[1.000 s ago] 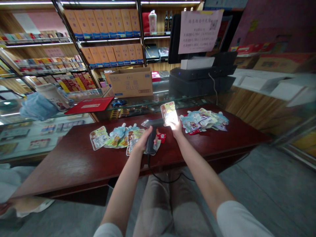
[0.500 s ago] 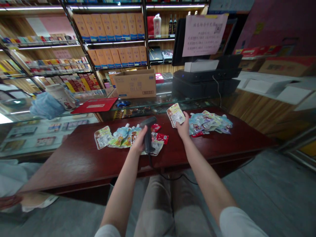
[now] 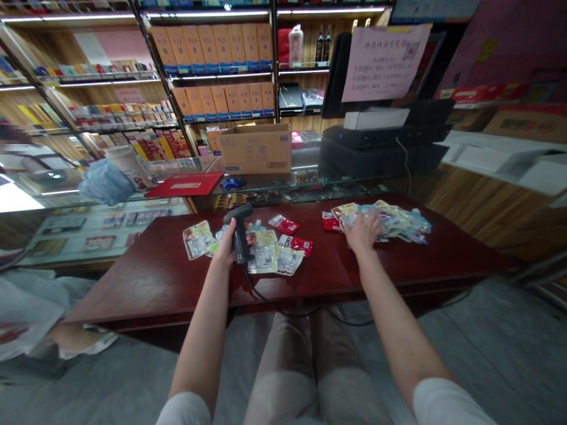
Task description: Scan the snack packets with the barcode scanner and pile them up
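My left hand [image 3: 227, 243] is wrapped around the grip of a black barcode scanner [image 3: 240, 236], held over the table's left side with its cable trailing down. Beneath and beside it lie flat snack packets: a yellow-and-clear one [image 3: 198, 239] at the far left, another [image 3: 262, 252] near the scanner, and small red packets [image 3: 295, 244] to the right. Over at the right-hand pile of packets [image 3: 396, 221], my right hand [image 3: 365, 229] reaches down with curled fingers on a yellow-edged snack packet [image 3: 346, 213]. A red packet [image 3: 330, 221] sticks out at the pile's left edge.
Beyond the dark red table [image 3: 146, 283] runs a glass counter with a cardboard box [image 3: 256, 150], a red folder [image 3: 185, 184] and a mouse [image 3: 233, 183]. A monitor [image 3: 336, 77] and black cash drawer [image 3: 376, 153] stand behind. Another person's legs [image 3: 71, 336] show at left.
My right hand has gone from holding a packet up in mid-table to the right-hand pile. My left hand has shifted left with the scanner, uncovering packets. The view has shifted slightly.
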Available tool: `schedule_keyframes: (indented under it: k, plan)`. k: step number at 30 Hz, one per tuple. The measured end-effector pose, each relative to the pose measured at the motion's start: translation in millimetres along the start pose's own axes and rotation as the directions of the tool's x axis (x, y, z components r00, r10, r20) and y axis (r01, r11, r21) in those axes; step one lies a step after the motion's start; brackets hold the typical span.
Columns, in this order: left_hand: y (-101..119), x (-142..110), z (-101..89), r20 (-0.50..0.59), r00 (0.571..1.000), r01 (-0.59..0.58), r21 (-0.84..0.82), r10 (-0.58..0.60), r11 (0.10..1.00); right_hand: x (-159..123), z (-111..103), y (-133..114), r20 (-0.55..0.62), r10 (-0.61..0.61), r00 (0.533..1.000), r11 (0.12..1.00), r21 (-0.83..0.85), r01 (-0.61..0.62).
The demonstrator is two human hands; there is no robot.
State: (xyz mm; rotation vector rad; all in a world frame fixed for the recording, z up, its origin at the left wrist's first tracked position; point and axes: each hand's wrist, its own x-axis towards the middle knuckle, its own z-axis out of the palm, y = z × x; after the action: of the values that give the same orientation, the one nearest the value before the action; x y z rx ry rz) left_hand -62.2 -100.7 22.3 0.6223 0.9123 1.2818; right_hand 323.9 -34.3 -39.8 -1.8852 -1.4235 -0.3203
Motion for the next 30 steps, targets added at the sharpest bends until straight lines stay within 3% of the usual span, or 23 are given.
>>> schedule_keyframes:
  k: [4,6,8,10,12,14,17,21,26,30]
  plan:
    - [0.4,-2.9,-8.4,0.042,0.999,-0.01,-0.032,0.011,0.999,-10.9,-4.9,-30.9,0.075,-0.053,0.996,0.994,0.096,0.045]
    - [-0.4,-2.9,-9.6,0.042,0.999,-0.017,-0.03,0.018,0.999,-21.2,-9.2,-57.7,0.19,-0.186,0.964,0.959,0.247,0.136]
    - [-1.5,-2.3,-9.7,0.025,0.999,-0.021,-0.027,0.022,0.999,-35.7,-13.5,-90.8,0.335,-0.376,0.864,0.876,0.434,0.212]
    - [-2.8,-1.7,-9.2,0.002,1.0,-0.017,-0.027,0.017,0.999,-51.4,-16.5,-125.4,0.491,-0.485,0.724,0.832,0.514,0.209]
    - [-3.8,-1.4,-9.1,-0.012,1.0,-0.005,-0.031,0.005,0.999,-63.9,-17.2,-155.4,0.618,-0.497,0.61,0.853,0.477,0.212]
    - [-3.9,-1.7,-10.2,-0.017,1.0,0.002,-0.033,-0.003,0.999,-70.3,-16.2,-176.0,0.667,-0.492,0.56,0.869,0.41,0.275]
    - [-1.6,-2.6,-14.2,-0.001,1.0,-0.005,-0.04,0.005,0.999,-68.8,-13.1,-187.6,0.698,-0.474,0.537,0.88,0.352,0.32]
    - [2.4,-2.8,-20.5,0.044,0.998,-0.051,-0.066,0.054,0.997,-58.7,-7.8,-182.6,0.733,-0.445,0.514,0.895,0.341,0.289]
    - [1.1,-1.7,-20.7,0.044,0.997,-0.059,-0.053,0.061,0.997,-46.1,1.8,-167.0,0.75,-0.323,0.577,0.943,0.302,0.135]
    - [-2.2,-1.5,-14.3,0.054,0.998,-0.017,-0.015,0.018,1.0,-37.3,10.7,-153.2,0.746,-0.264,0.612,0.928,0.37,-0.05]
